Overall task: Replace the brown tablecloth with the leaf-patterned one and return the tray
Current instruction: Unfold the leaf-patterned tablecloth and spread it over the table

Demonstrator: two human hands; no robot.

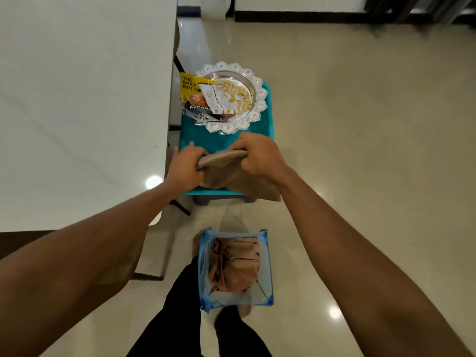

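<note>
Nearest, on the floor by the legs, a blue-edged clear bag [235, 269] is seen with tan cloth bunched inside; whether that is spare linen or laundry cannot be told. Above it, a folded brown cloth [231, 173] is gripped at both ends of its top fold: the left hand [184, 167] is closed over the left end, fingers curled around the roll, and the right hand [257, 157] is fisted over the right end. The fold is pulled taut between them, probably so the cloth stays flat and neat while it is set down or folded further. The cloth's lower part is draped over the near edge of a teal stool [224, 140], which is likely being used as a holding surface while the table is bare. Further back on the same stool, the silver tray [253, 86] is parked, holding loose nuts and a few snack packets [192, 92], one yellow packet hanging over the tray's left rim. It seems to have been put there to keep it off the table during the swap. To the left, the white table [77, 99] is uncovered, so the brown cloth is judged to be off already. No leaf-patterned cloth is visible; it is still to be laid, and the tray still to be returned.
</note>
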